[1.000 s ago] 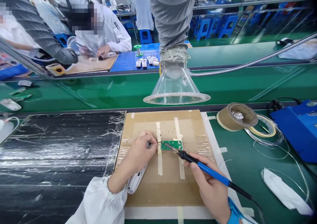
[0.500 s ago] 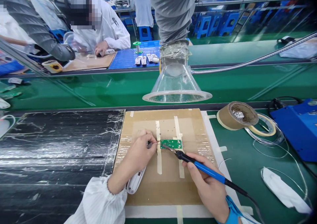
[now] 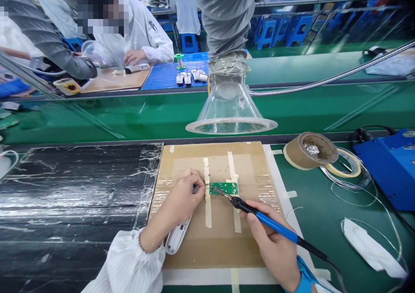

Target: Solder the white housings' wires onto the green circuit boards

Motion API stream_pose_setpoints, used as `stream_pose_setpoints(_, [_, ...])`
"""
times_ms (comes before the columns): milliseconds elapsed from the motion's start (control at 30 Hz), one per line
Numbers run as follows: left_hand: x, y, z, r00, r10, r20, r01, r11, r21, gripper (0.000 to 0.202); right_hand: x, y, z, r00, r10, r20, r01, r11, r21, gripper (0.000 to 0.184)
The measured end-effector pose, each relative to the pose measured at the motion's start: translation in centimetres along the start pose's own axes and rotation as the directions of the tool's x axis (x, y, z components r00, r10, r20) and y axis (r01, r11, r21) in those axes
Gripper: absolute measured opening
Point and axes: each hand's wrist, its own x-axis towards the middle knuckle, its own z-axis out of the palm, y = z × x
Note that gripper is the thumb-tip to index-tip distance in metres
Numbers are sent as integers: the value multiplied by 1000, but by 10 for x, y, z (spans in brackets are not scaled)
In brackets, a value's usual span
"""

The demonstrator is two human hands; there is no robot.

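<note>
A small green circuit board lies on a taped cardboard mat in front of me. My right hand grips a blue-handled soldering iron, its tip resting on the board's left part. My left hand is closed in a pinch on a thin wire at the board's left edge. A white plastic housing lies under my left wrist.
A clear funnel-shaped fume hood hangs just beyond the mat. A tape roll holding solder scraps, coiled solder wire, a blue station box and a white cloth sit to the right. Black sheeting covers the left. Co-workers sit across the green belt.
The soldering iron's tip has shifted slightly on the board. Both hands stay in place. A person across the belt has moved a hand.
</note>
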Motion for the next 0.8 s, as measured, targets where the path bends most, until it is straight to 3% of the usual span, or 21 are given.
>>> stream_pose_setpoints(267, [0, -1, -1, 1000, 26, 0, -26, 1000, -10, 22, 2, 0, -1, 1000, 1, 1, -1, 1000, -1, 22])
stream_pose_setpoints(533, [-7, -4, -5, 993, 110, 29, -107, 990, -97, 20, 8, 6, -7, 988, -156, -5, 156, 987, -25, 16])
stream_pose_setpoints(633, [-9, -2, -7, 990, 121, 67, -119, 992, -31, 22, 6, 6, -7, 988, -154, -1, 154, 988, -34, 17])
stream_pose_setpoints(800, [-7, 3, -8, 983, 159, 90, -171, 974, 150, 21, -1, 1, -2, 999, -46, -6, 46, 999, -20, 20])
